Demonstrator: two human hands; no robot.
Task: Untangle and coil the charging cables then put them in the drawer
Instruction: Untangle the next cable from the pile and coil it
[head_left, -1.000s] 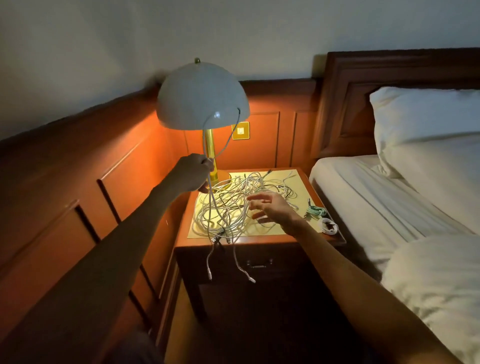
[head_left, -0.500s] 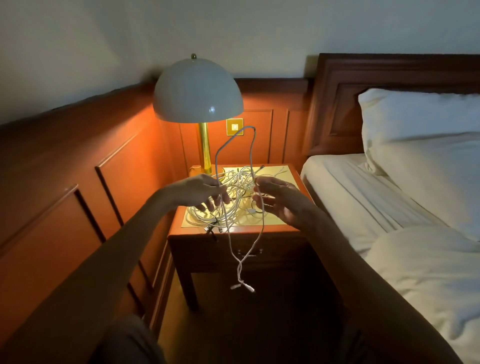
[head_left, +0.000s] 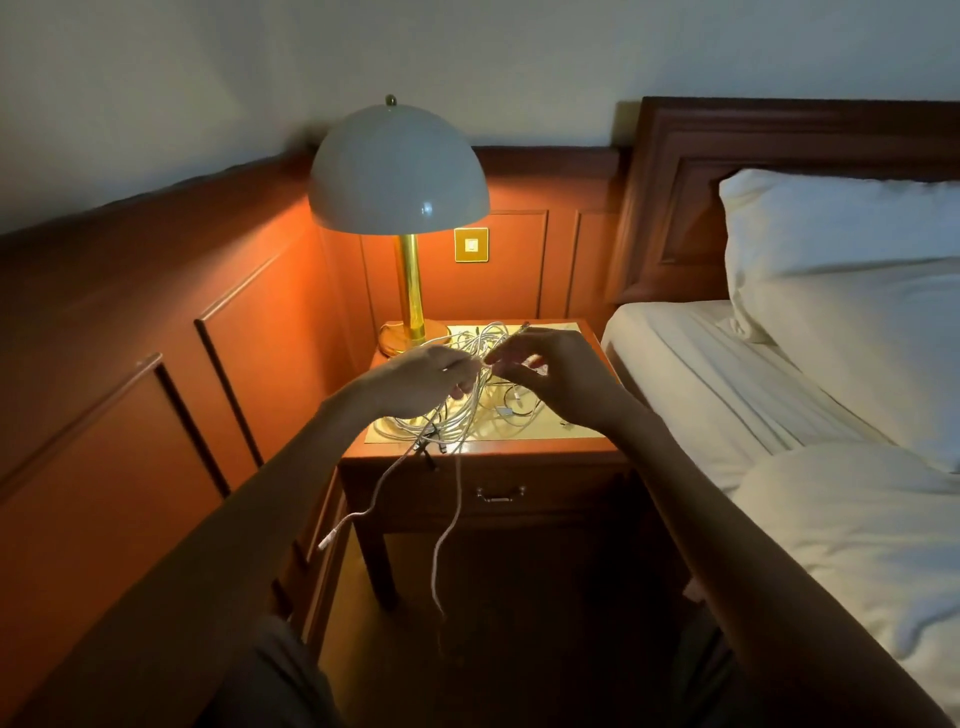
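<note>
A tangle of white charging cables (head_left: 470, 410) lies on the yellow mat of the wooden nightstand (head_left: 483, 452). My left hand (head_left: 423, 376) grips a white cable just above the pile. My right hand (head_left: 550, 371) pinches the same cable a short way to the right. Two loose cable ends (head_left: 441, 561) hang down past the nightstand's front edge, one reaching toward the left with its plug low. The drawer (head_left: 501, 493) under the top is closed, its metal handle showing.
A domed lamp (head_left: 400, 171) on a brass stem stands at the nightstand's back left. Wood panelling runs along the left wall. A bed with white sheets and pillows (head_left: 841, 291) lies close on the right.
The tall cable loop between my hands has come down. My hands have drawn close together above the pile, and the hanging ends have spread apart and dropped lower.
</note>
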